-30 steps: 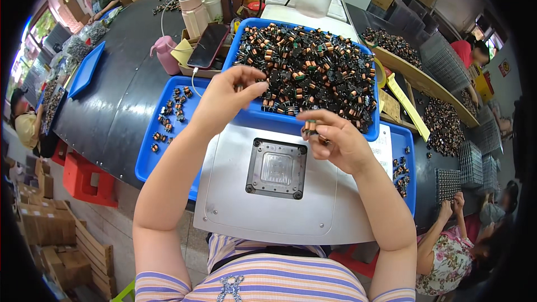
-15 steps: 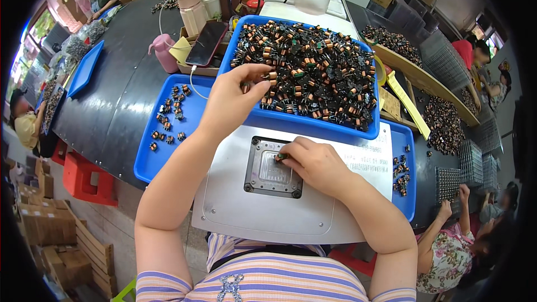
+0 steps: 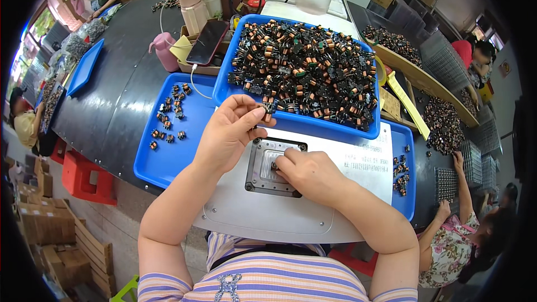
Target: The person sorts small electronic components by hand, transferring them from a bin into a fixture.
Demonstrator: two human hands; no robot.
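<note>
My left hand point(image 3: 226, 133) is pinching a small copper-wound coil point(image 3: 269, 108) with black parts, just off the near edge of a big blue tray point(image 3: 313, 125). That tray is heaped with similar coils point(image 3: 305, 67). My right hand point(image 3: 319, 174) is closed over the square metal fixture point(image 3: 253, 178) set into a silver machine plate point(image 3: 268, 212). At its fingertips a small coil point(image 3: 274, 166) partly shows against the fixture's clear recessed middle; the fingers hide the rest.
Lower blue trays stand at left point(image 3: 148, 159) and right point(image 3: 410, 190), each with several coils. Behind the left one are a phone point(image 3: 208, 42), a pink jug point(image 3: 163, 52) and a bottle point(image 3: 193, 11). A yellow strip point(image 3: 407, 103) leans at right; co-workers sit around.
My left hand has drawn back from the heaped tray toward me, bringing a coil with it. My right hand has shifted slightly down and left over the fixture.
</note>
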